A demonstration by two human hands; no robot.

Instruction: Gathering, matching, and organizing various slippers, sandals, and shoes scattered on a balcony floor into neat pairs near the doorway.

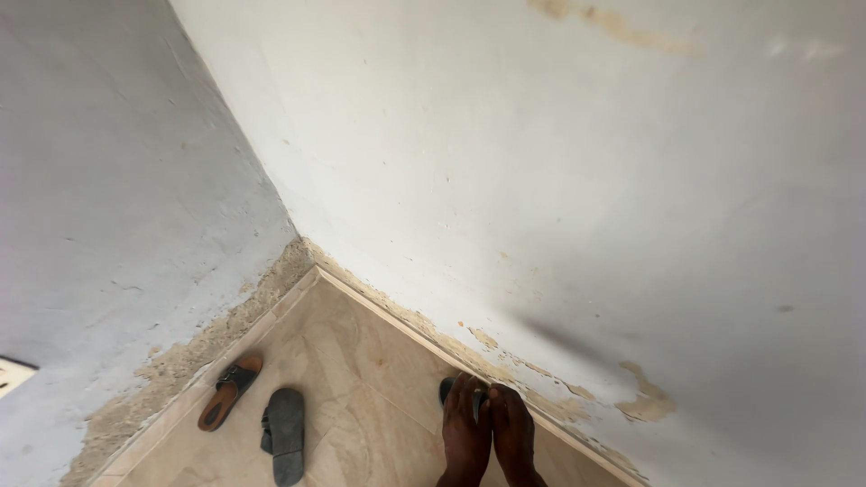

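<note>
My left hand (465, 435) and my right hand (514, 433) reach side by side to the foot of the white wall (559, 180), at the bottom of the view. Together they hold a small dark grey tool (447, 389) where the beige tiled floor (361, 379) meets the wall. Only the tool's rounded end shows left of the fingers, and a sliver shows between the hands. What kind of tool it is cannot be told.
The paint along the base of both walls is flaked down to bare tan plaster (225, 329). A brown and black sandal (230, 390) and a grey sandal (286, 435) lie on the floor near the left wall (108, 198). The walls meet in a corner (302, 248).
</note>
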